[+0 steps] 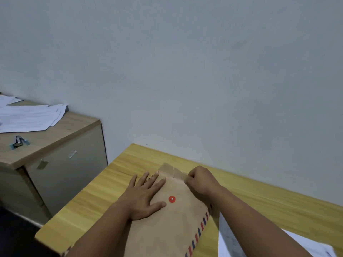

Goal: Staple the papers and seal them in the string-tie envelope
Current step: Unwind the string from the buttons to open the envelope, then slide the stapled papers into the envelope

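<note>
brown string-tie envelope (172,225) lies flat on the yellow wood tabletop (104,190), lower centre of frame, w/ red button (171,199) face up & striped edge on its right side. left hand (143,197) pressed flat on it, fingers straight & spread, thumb just left of the button. right hand (201,180) curled, pinching the flap (170,172) at the envelope's far end. white papers (232,240) lower right, beside envelope. stapler (18,142) & loose sheets (29,117) on cabinet (61,145), left of frame

Single head-worn view, looking forward and down, close over yellow table (115,182)
</note>
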The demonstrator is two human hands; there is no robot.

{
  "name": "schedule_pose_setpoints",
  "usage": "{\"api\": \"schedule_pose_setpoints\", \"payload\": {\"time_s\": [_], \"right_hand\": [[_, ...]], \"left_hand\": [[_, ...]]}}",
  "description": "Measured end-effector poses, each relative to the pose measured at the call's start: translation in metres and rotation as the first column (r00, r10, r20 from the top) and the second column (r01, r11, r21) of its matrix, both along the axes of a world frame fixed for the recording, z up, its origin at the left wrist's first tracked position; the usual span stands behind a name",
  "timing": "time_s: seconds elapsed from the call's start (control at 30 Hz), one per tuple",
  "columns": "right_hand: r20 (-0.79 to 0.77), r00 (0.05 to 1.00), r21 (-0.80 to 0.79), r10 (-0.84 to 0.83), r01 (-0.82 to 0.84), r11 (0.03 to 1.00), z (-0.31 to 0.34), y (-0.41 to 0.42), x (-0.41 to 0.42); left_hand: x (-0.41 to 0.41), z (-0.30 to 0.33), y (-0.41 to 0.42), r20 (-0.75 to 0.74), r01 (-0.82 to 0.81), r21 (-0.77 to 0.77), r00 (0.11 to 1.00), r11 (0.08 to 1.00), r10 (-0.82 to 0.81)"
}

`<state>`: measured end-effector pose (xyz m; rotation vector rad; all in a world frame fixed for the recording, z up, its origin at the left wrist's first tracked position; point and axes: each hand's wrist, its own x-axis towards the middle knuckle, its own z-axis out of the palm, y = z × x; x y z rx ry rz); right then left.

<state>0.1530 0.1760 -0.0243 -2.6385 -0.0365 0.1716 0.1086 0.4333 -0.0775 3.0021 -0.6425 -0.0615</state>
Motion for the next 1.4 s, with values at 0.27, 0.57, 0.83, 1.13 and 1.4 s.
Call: {"api": "schedule_pose_setpoints", "payload": {"time_s": [0.27, 0.57, 0.83, 1.13, 1.4], "right_hand": [[-0.300, 0.912, 0.435, -0.279, 0.391, 0.811, 0.004, -0.048, -0.043], [-0.358, 0.916, 0.467, -0.183, 0.345, 0.814, 0.005, -0.053, -0.108], [-0.008, 0.980, -0.109, -0.201, 0.199, 0.974, 0.022, -0.099, -0.157], [-0.241, 0.743, -0.323, -0.624, 0.545, 0.774, 0.028, -0.239, -0.217], [-0.292, 0.682, -0.301, -0.671, 0.600, 0.741, -0.001, -0.263, -0.232]], "left_hand": [[-0.016, 0.038, -0.035, 0.084, 0.065, 0.221, 0.993, 0.973, -0.085], [-0.102, 0.031, -0.130, -0.126, -0.307, -0.170, 0.949, 0.936, 0.288], [-0.113, 0.026, -0.133, -0.226, -0.287, -0.135, 0.941, 0.948, 0.252], [-0.119, 0.034, -0.126, -0.179, -0.165, -0.327, 0.978, 0.931, 0.111], [-0.128, 0.038, -0.128, 0.045, -0.046, -0.470, 0.996, 0.882, 0.076]]}}
